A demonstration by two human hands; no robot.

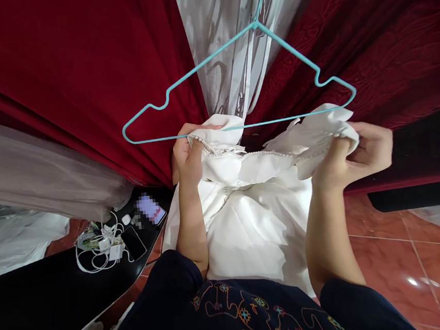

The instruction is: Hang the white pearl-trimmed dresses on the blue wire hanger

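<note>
Left hand (188, 151) and right hand (359, 152) are clamping the white dress (253, 229) by its top edge, which is sitting at the hanger's (256, 24) lower bar — beaded trim (269, 153) could be snagging there, or cloth slipping if either pinch is loosening — counting one dress, one hanger, two phones (134, 243)

white pearl-trimmed dress (255, 229), top crossed by turquoise hanger (256, 25)

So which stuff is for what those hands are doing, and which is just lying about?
In the job:
dress, its top held by the left hand and right hand
hanger, its bar by the dress's top

Just lying about, on the black surface:
lit phone
dark phone
cable tangle
</note>
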